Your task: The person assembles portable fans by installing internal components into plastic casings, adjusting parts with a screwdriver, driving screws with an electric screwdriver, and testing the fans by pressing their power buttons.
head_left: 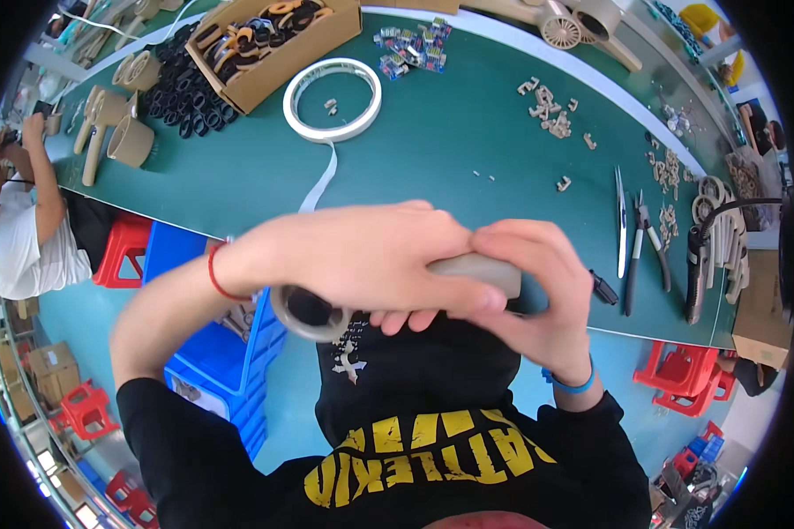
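Note:
Both hands are in front of my chest at the table's near edge, closed around a beige hair-dryer-shaped housing (pixel 481 270). Its round, dark-centred barrel end (pixel 315 312) sticks out below my left wrist. My left hand (pixel 362 257) lies over the body, its thumb along the handle. At the handle's end, my right hand (pixel 547 286) grips with thumb and curled fingers. The palms and fingers hide most of the housing's middle. A strip of white tape (pixel 321 181) runs from a tape roll (pixel 368 119) to behind my left hand.
On the green table (pixel 441 141) lie circuit boards (pixel 415 48), small beige clips (pixel 551 115), tweezers (pixel 622 220), pliers (pixel 641 242) and a black-handled tool (pixel 697 273). Black rings (pixel 185 97) surround a cardboard box (pixel 300 55). Blue bins (pixel 216 353) stand at left, near another person (pixel 26 229).

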`<state>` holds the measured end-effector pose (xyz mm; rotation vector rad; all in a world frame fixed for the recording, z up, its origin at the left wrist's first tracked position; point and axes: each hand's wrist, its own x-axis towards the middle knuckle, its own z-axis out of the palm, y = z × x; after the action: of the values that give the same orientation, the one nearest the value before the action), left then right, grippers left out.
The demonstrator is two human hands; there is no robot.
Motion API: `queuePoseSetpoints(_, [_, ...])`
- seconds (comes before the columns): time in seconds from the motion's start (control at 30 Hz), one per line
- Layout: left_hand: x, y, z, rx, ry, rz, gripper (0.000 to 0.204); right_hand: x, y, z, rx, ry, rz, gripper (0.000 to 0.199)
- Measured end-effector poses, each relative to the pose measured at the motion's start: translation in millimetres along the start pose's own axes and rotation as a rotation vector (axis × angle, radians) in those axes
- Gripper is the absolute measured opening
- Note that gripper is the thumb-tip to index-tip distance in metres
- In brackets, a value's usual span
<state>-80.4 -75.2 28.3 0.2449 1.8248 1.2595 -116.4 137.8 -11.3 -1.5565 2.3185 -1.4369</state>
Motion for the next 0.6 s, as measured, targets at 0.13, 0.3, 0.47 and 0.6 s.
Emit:
queuePoseSetpoints(0.13, [1,19,-15,0.523,0.171,0.012,0.047,-12,4,-8,-0.099,0.077,0.118,0.046])
queuePoseSetpoints(0.3, [-20,-14,-8,0.798,0.531,0.257,0.055,-29,23,-7,-0.13,0.151,0.276,0.053])
queuePoseSetpoints(0.47, [-11,-37,17,0.733,0.835,0.302,0.057,-25,22,-9,-0.125,0.146,0.165,0.053])
queuePoseSetpoints(0.6, [1,-44,23,0.67,0.947,0.341,0.051,-28,27,-15,-0.184,0.165,0.037,0.06])
